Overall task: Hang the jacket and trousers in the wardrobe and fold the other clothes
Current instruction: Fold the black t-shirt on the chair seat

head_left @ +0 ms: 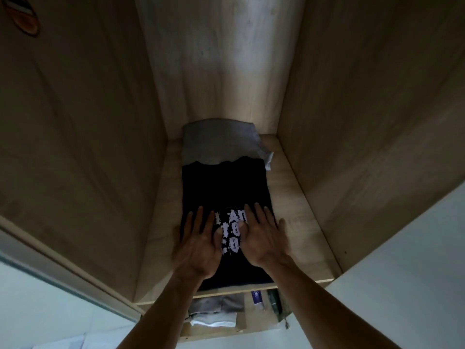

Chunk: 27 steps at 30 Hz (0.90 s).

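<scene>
A folded black T-shirt [224, 187] with pale printed letters lies on a wooden wardrobe shelf [297, 210]. Behind it, partly under its far edge, lies a folded grey garment [221, 142]. My left hand [198, 243] presses flat on the near left part of the black shirt, fingers straight and spread. My right hand [264, 235] presses flat on the near right part, fingers also straight. Both thumbs touch the print between them. No jacket or trousers are visible.
Wooden side walls [88, 147] and a back panel enclose the narrow compartment. Below the shelf's front edge, a lower compartment holds folded grey and white clothes [214, 313] and a purple-labelled item [256, 298]. White surfaces lie at the lower left and right.
</scene>
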Each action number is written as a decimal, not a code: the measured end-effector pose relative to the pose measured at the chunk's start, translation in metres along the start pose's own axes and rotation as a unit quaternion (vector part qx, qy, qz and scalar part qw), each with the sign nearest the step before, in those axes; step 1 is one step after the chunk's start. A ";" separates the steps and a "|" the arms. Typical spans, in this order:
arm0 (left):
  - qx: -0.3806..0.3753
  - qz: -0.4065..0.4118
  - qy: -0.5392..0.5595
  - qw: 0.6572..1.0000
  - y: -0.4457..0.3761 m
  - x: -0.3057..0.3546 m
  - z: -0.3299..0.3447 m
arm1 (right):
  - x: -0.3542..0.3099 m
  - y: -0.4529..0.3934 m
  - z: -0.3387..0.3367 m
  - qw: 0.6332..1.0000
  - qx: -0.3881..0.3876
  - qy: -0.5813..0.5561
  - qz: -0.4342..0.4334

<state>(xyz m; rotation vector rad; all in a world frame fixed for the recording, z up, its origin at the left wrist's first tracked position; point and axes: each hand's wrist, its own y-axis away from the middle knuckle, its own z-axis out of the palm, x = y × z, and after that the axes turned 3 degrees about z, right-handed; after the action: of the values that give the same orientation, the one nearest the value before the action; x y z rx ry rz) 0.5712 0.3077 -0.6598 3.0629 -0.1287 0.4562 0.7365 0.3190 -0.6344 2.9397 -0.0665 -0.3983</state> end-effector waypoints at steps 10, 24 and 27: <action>0.009 -0.054 -0.003 0.998 -0.052 0.008 -0.015 | 0.003 -0.059 -0.008 0.999 0.020 -0.005 0.036; -0.079 -0.125 -0.033 0.989 -0.061 -0.010 -0.024 | 0.018 -0.071 -0.017 0.996 -0.065 0.008 0.057; -0.068 -0.131 -0.012 0.989 -0.033 -0.006 -0.037 | 0.016 -0.045 -0.027 0.997 -0.051 -0.001 0.057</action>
<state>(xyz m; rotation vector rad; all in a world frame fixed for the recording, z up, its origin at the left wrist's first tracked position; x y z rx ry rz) 0.5581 0.3430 -0.6269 2.8947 0.2293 0.3784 0.7603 0.3668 -0.6207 2.8186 -0.2066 -0.3746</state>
